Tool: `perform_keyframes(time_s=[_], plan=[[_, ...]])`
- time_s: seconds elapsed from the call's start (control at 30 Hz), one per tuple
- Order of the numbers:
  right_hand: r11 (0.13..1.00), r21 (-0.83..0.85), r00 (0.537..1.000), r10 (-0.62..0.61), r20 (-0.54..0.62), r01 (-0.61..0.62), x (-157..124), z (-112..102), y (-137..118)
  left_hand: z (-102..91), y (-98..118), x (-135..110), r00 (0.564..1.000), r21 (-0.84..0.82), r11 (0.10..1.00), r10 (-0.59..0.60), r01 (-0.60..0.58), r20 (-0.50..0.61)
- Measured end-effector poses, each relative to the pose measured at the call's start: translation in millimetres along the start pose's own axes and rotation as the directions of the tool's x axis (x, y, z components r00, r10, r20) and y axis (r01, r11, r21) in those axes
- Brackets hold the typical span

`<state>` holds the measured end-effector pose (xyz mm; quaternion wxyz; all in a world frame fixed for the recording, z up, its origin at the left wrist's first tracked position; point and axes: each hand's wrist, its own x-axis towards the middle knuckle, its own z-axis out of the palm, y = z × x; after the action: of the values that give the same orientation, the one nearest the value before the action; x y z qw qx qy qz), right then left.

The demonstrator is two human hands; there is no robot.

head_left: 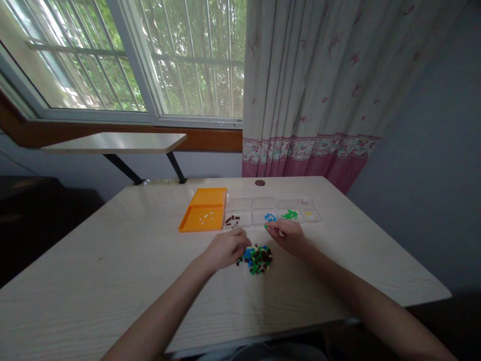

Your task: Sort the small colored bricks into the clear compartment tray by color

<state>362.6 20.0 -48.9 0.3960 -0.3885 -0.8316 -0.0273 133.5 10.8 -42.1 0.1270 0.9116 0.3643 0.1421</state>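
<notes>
A small heap of mixed beads (257, 259), green, blue, brown and yellow, lies on the pale wooden table (112, 260). My left hand (225, 247) rests curled at the heap's left edge, fingers closed; what they hold, if anything, is hidden. My right hand (289, 235) hovers just past the heap, pinching a small green bead near the front of a clear compartment tray (259, 203). The tray holds brown beads (232, 219), blue beads (269, 217), green beads (289, 214) and yellow beads (310, 215) in separate cells.
An orange lid (205, 213) with a few white beads lies left of the tray. Behind the table are a window, a narrow shelf (116, 142) on black brackets and a patterned curtain (319, 90). A cable hole (260, 183) sits near the table's far edge.
</notes>
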Motion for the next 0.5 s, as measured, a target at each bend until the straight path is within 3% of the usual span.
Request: perform_keyframes(time_s=[0.37,0.5], plan=[[1.000,-0.007,1.000,-0.001,0.017,0.001,0,0,4,-0.9,-2,-1,1.000,0.037,0.999,0.004,-0.004,0.003],[0.998,-0.067,0.994,0.026,0.109,-0.019,6,-15,24,-2.2,-4,-2,1.000,0.106,0.994,-0.028,0.029,-0.015]])
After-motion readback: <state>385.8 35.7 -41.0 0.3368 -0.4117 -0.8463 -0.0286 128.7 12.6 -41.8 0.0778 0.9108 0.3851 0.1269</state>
